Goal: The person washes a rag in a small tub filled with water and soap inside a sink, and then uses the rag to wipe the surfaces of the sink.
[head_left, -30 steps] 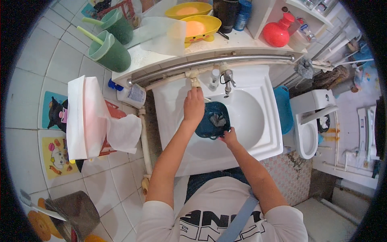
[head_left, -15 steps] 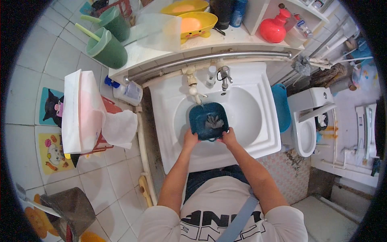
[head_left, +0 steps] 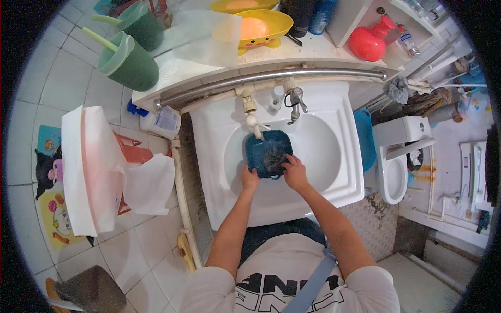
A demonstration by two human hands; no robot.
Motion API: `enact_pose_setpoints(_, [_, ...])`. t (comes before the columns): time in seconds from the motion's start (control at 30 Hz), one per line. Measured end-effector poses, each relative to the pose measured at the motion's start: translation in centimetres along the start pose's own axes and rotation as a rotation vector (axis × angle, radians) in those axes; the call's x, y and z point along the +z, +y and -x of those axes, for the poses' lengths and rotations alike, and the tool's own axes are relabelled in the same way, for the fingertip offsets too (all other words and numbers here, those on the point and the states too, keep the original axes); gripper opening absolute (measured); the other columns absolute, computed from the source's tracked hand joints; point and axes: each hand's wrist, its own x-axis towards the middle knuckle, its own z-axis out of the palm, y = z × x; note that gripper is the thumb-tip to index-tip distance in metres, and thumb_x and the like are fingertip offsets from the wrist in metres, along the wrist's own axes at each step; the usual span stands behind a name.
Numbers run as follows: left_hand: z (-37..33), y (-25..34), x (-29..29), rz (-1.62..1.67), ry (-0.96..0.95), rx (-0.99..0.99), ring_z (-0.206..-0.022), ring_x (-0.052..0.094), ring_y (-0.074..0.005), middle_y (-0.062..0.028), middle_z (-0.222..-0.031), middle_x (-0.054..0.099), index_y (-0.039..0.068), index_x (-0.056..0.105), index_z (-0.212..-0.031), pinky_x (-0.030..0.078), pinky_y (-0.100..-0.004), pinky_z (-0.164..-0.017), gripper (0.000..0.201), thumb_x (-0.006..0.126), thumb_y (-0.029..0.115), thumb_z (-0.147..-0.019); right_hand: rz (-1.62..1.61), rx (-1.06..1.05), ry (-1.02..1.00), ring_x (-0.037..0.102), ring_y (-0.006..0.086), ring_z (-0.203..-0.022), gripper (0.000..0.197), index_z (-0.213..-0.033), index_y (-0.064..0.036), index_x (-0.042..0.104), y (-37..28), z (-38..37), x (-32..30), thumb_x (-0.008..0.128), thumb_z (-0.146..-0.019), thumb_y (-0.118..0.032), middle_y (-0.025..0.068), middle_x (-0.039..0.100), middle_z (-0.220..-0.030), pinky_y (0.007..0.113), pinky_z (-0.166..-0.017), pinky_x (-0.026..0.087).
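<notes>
A dark teal square basin (head_left: 254, 162) sits in the left part of the sink bowl, under the white tap (head_left: 253, 121). Inside it lies a greyish, dark clump (head_left: 275, 153), blurred, seemingly in water; its kind I cannot make out. My left hand (head_left: 250, 178) grips the basin's near left corner, thumb over the rim. At the right side, my right hand (head_left: 295, 173) reaches over the rim with bent fingers a little apart, close to the clump. Its fingertips are partly lost against the dark basin.
The white sink (head_left: 323, 191) also has a metal faucet (head_left: 296, 101). Behind it run a metal rail (head_left: 271, 76) and a shelf with a yellow dish (head_left: 266, 28), green cups (head_left: 130, 62) and a red bottle (head_left: 368, 41). Tissue (head_left: 148, 182) hangs at left; a toilet (head_left: 392, 177) stands right.
My right hand has left the basin's near right corner and moved up over its right rim, fingers inward. The left hand keeps its hold. The view has shifted slightly.
</notes>
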Motion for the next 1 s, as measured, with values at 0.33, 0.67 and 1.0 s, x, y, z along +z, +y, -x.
enact_pose_setpoints(0.33, [5.4, 8.5, -2.0, -0.374, 0.294, 0.533, -0.114, 0.047, -0.0341, -0.0222, -0.120, 0.049, -0.002, 0.041, -0.126, 0.040, -0.0404, -0.094, 0.048, 0.055, 0.000, -0.080, 0.447, -0.111, -0.394, 0.035, 0.0322, -0.128, 0.026, -0.099, -0.0136, 0.069, -0.5, -2.7, 2.7, 0.052, -0.079, -0.015, 0.0072, 0.043, -0.137, 0.044, -0.096, 0.039])
enact_pose_setpoints(0.67, [4.9, 9.9, -2.1, -0.096, 0.006, 0.490, -0.092, 0.059, -0.0245, -0.0156, -0.109, 0.057, 0.002, 0.052, -0.117, 0.049, -0.0318, -0.077, 0.036, 0.060, 0.005, -0.083, -0.573, -0.120, -0.140, 0.058, 0.0229, -0.100, 0.027, -0.102, -0.0019, 0.064, -1.3, -2.9, -1.1, 0.059, -0.075, 0.003, 0.0081, 0.057, -0.117, 0.031, -0.082, 0.047])
enact_pose_setpoints(1.0, [5.7, 15.5, -4.6, 0.244, -0.101, 0.536, -0.073, 0.059, -0.0111, -0.0075, -0.084, 0.064, -0.001, 0.058, -0.096, 0.049, -0.0242, -0.066, 0.018, 0.066, 0.004, -0.081, -0.983, 0.169, 0.001, 0.059, 0.0138, -0.085, 0.023, -0.102, -0.0001, 0.063, -2.9, -1.3, -7.0, 0.065, -0.079, -0.001, 0.0063, 0.061, -0.102, 0.025, -0.075, 0.049])
